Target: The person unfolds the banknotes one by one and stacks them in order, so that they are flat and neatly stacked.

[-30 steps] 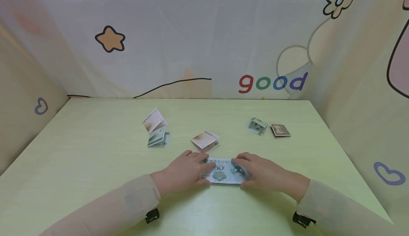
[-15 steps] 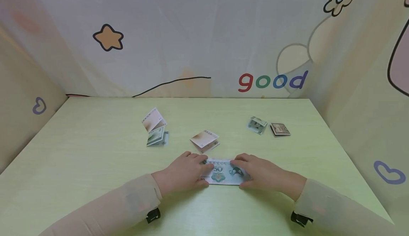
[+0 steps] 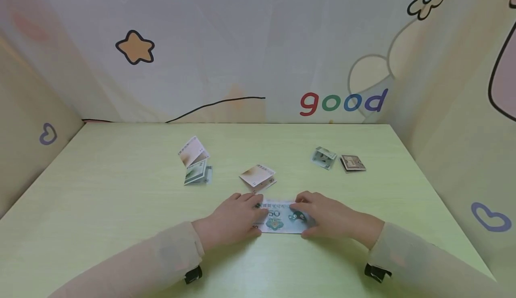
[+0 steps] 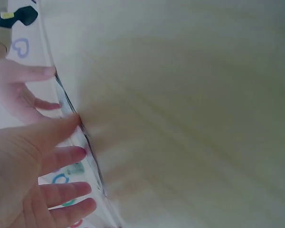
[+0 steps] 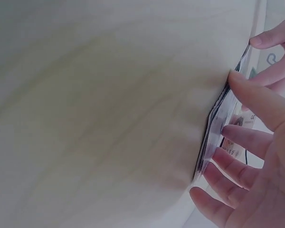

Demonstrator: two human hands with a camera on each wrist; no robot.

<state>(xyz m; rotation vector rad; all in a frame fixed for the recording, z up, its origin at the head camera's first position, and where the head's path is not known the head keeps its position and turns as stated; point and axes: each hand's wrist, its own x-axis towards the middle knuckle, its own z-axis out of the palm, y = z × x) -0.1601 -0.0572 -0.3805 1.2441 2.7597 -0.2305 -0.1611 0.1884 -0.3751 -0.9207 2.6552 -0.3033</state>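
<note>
In the head view a small stack of play banknotes (image 3: 276, 222) lies on the table with a blue-green 50 note on top. My left hand (image 3: 230, 222) holds its left end, thumb at the near edge and fingers over the far side. At the right end my right hand (image 3: 332, 221) grips it the same way, with the index finger on the top note. Several layered edges of the stack (image 5: 211, 128) show in the right wrist view. Just beyond the hands sits a folded brownish banknote (image 3: 257, 175), not touched.
Folded notes stand farther back: a pinkish banknote (image 3: 192, 150) and a green banknote (image 3: 196, 171) at the left, a green banknote (image 3: 324, 158) and a brown banknote (image 3: 353, 163) at the right. A printed cloth (image 3: 225, 42) rises behind the pale green table (image 3: 121, 177).
The hands and the stack stay almost in place. The right forearm has shifted slightly left, and the head view has tilted a little.
</note>
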